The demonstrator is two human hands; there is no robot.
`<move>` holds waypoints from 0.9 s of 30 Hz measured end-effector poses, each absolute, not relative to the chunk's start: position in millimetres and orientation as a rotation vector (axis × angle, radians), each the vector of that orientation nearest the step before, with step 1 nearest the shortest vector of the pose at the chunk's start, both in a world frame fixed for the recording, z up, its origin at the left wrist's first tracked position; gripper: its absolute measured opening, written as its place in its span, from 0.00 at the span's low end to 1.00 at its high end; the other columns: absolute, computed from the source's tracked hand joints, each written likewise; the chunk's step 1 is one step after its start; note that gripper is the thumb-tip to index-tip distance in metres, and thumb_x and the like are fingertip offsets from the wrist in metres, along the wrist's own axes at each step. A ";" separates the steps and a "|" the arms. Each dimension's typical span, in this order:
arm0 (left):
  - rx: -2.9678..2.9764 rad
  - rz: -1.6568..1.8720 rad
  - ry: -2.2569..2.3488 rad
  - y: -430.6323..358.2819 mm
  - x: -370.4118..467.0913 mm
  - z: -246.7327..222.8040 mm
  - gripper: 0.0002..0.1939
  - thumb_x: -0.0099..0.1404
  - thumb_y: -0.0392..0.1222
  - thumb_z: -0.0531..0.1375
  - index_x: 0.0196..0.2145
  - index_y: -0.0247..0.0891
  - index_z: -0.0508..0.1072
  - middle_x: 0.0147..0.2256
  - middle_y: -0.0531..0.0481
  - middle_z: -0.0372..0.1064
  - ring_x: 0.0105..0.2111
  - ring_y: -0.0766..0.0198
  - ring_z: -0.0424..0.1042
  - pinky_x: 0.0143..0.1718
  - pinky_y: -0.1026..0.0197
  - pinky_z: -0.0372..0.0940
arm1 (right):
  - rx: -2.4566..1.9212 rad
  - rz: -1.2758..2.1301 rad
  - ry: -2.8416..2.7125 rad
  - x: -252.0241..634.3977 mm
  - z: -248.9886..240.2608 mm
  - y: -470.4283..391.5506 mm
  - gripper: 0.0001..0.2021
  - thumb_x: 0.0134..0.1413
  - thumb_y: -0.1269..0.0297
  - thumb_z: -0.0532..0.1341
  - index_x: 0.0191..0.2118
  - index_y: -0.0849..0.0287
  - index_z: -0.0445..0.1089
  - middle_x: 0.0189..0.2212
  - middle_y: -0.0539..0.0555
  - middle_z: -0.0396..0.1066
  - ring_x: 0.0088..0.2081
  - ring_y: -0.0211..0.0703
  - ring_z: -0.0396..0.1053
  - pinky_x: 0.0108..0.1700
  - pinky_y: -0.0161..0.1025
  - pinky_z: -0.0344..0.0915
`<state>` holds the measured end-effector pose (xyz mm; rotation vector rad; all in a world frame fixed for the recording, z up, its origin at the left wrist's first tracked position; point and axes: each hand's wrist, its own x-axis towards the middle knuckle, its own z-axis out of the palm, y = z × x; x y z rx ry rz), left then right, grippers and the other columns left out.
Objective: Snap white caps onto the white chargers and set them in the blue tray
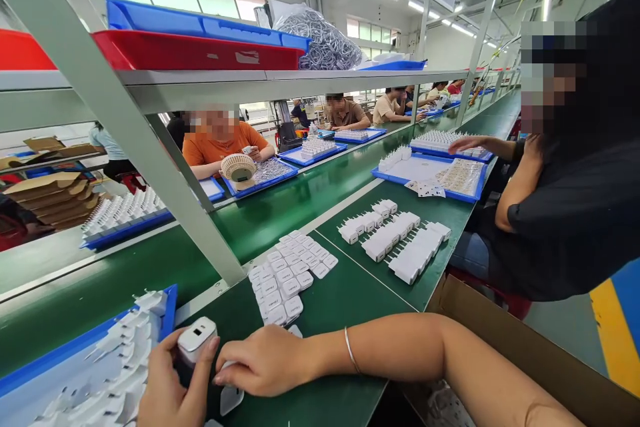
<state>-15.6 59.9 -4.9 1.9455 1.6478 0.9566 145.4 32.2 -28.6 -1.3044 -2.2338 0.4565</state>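
Observation:
A white charger (198,340) is held upright between the thumb and fingers of my left hand (173,380), its end with two port openings facing up. Close beside it, my right hand (265,360) has its fingers curled over a small white piece, mostly hidden by the fingers. Under that hand a white square piece (231,401) lies on the green table. Beyond my hands lie many flat white square pieces (285,280) with small print. To the left, a blue tray (50,373) holds many white chargers with pins.
Rows of white chargers (393,237) lie further right. A person in black (590,213) sits at the right by blue trays (465,190). A slanted metal post (135,120) and a shelf (300,80) stand ahead. An open cardboard box (530,347) is below the table edge.

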 end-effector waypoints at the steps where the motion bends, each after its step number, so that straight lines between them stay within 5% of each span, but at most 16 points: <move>1: 1.943 0.970 1.608 59.4 -15.1 -6.4 0.40 0.51 0.74 0.55 0.50 0.41 0.64 0.45 0.44 0.68 0.34 0.52 0.69 0.35 0.51 0.65 | -1.308 0.443 -2.223 145.4 -29.1 32.2 0.13 0.70 0.53 0.52 0.48 0.55 0.67 0.38 0.52 0.80 0.39 0.46 0.78 0.33 0.35 0.61; 5: 1.884 1.050 1.438 60.6 -13.3 -6.4 0.37 0.53 0.73 0.56 0.49 0.40 0.65 0.44 0.44 0.67 0.44 0.47 0.69 0.45 0.48 0.66 | -1.317 0.446 -2.108 146.2 -31.8 32.9 0.14 0.70 0.53 0.52 0.53 0.54 0.64 0.42 0.54 0.79 0.41 0.49 0.78 0.35 0.37 0.63; 9: 1.741 1.051 1.348 61.5 -12.4 -4.3 0.36 0.52 0.71 0.61 0.48 0.41 0.65 0.43 0.47 0.68 0.44 0.50 0.69 0.45 0.50 0.66 | -1.257 0.510 -1.963 148.1 -34.0 34.5 0.14 0.69 0.55 0.52 0.56 0.52 0.61 0.45 0.53 0.78 0.43 0.49 0.77 0.39 0.38 0.64; 20: 1.731 0.980 1.270 56.5 -7.2 0.0 0.32 0.55 0.72 0.59 0.45 0.43 0.70 0.46 0.49 0.71 0.49 0.50 0.69 0.48 0.53 0.64 | -1.219 0.657 -1.594 155.3 -27.2 37.5 0.10 0.65 0.63 0.55 0.50 0.56 0.59 0.27 0.47 0.69 0.32 0.44 0.72 0.37 0.39 0.65; 27: 1.677 1.057 1.219 46.6 2.5 0.4 0.28 0.57 0.68 0.60 0.43 0.44 0.70 0.44 0.52 0.71 0.45 0.56 0.67 0.48 0.58 0.61 | -1.069 0.681 -1.544 158.0 -25.1 38.0 0.06 0.66 0.63 0.55 0.43 0.55 0.68 0.30 0.47 0.71 0.35 0.38 0.74 0.39 0.33 0.68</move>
